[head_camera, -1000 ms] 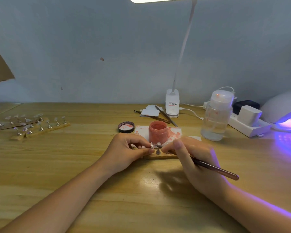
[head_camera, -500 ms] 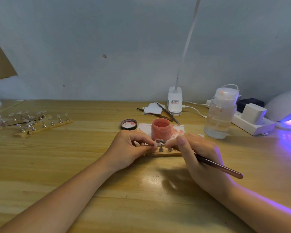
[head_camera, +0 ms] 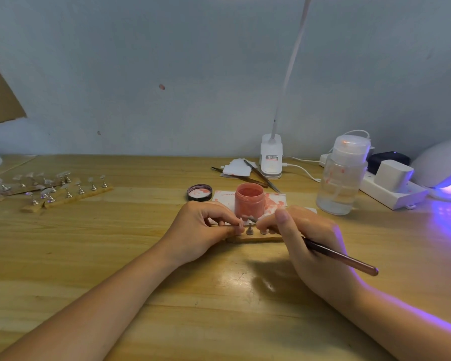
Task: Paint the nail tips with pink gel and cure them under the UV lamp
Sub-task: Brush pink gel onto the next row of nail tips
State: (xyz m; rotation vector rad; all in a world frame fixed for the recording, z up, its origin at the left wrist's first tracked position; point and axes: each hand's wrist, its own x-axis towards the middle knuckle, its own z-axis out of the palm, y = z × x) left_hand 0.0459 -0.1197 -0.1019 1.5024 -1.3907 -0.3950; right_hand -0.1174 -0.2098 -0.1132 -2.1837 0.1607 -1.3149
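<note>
Grip status: the right hand (head_camera: pixel 313 246) holds a slim brown-handled gel brush (head_camera: pixel 341 257) in a pen grip, fingers curled round the shaft, bristle end directed at the work. The left hand (head_camera: pixel 201 230) pinches a small nail tip (head_camera: pixel 240 222) on its metal stand between thumb and forefinger; how firmly cannot be told.

Hazards, listed from largest item to smallest:

1. Wooden tabletop (head_camera: pixel 115 256). Both forearms rest on it. A shift of either arm would probably jolt the brush and smear gel past the tip edge.
2. White dome UV lamp (head_camera: pixel 443 168), lit violet, at the far right edge, well apart from the work. The carry to it is long; a wet tip tilted on the way may run or touch a finger.
3. Clear plastic pump bottle (head_camera: pixel 343 178), near the right hand. A wide elbow swing could tip it.
4. Open pink gel jar (head_camera: pixel 249 201), just behind the hands, on a stained white paper sheet (head_camera: pixel 276 201). A knuckle could knock it over; its black lid (head_camera: pixel 199 192) lies beside it, so the gel is exposed.
5. Narrow wooden holder strip (head_camera: pixel 255 239), under the fingers, carrying 2 more visible metal stands. Downward pressure at one end may rock it.
6. Nail tip. Excess gel on the bristles would likely pool at the edges and cure unevenly.

Unpainted clear tips on wooden strips (head_camera: pixel 63 191) wait at the far left.
</note>
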